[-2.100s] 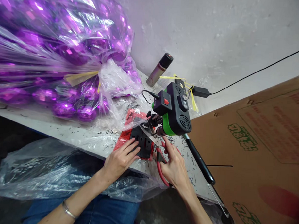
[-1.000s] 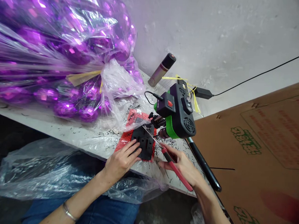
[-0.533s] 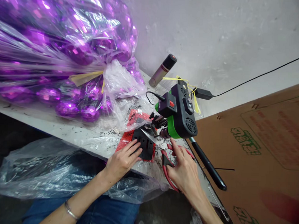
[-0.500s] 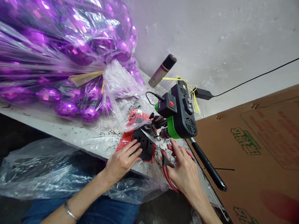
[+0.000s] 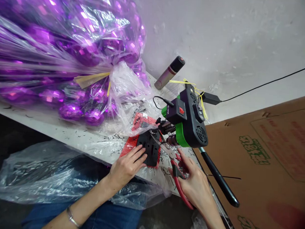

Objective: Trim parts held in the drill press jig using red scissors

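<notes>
Reaching in from the lower left, the left forearm ends in a palm-down left hand [image 5: 124, 168], its fingers extended and slightly parted, fingertips resting on the slotted flat black base plate [image 5: 152, 154]. The hand is not closed around anything. The right forearm slants up from the lower right; the right hand [image 5: 193, 183] is curled on the red-and-black handles of the steel-bladed scissors [image 5: 176, 173], index finger pointing along them. The blades aim up and left over the plate, near the tool end of a black-and-green drill-like machine [image 5: 192, 119]; whether they touch the plate cannot be told. The two hands are apart. Under the plate, a red sheet [image 5: 128, 146] covers part of the white bench [image 5: 89, 136].
</notes>
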Action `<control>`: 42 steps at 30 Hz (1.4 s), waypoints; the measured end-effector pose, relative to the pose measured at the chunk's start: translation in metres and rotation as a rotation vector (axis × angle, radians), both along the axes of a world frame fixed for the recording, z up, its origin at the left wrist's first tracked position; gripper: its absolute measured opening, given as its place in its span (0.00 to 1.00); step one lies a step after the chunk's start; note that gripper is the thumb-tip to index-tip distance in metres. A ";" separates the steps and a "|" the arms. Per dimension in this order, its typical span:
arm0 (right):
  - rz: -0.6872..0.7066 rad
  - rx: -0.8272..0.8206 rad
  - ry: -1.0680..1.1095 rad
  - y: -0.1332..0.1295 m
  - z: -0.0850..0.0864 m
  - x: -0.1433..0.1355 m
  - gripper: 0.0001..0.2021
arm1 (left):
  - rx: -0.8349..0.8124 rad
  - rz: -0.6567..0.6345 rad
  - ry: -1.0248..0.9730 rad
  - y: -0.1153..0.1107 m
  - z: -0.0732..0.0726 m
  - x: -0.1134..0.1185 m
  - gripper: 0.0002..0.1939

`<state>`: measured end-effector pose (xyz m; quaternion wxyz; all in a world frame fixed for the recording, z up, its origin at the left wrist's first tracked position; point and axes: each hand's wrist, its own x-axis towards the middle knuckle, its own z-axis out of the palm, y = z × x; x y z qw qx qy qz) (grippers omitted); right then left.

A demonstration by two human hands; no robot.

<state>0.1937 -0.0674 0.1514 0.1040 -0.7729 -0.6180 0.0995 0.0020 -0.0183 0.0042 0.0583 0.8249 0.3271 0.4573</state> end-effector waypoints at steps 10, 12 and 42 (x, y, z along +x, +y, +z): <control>-0.048 0.018 0.084 -0.008 -0.011 -0.003 0.34 | 0.014 -0.014 -0.004 0.001 -0.001 -0.002 0.12; -0.062 0.022 0.098 -0.010 -0.012 -0.002 0.34 | 0.008 -0.028 -0.015 0.001 -0.002 -0.002 0.12; -0.112 0.063 0.166 -0.011 -0.024 -0.007 0.35 | 0.014 -0.027 -0.006 0.003 -0.002 -0.003 0.12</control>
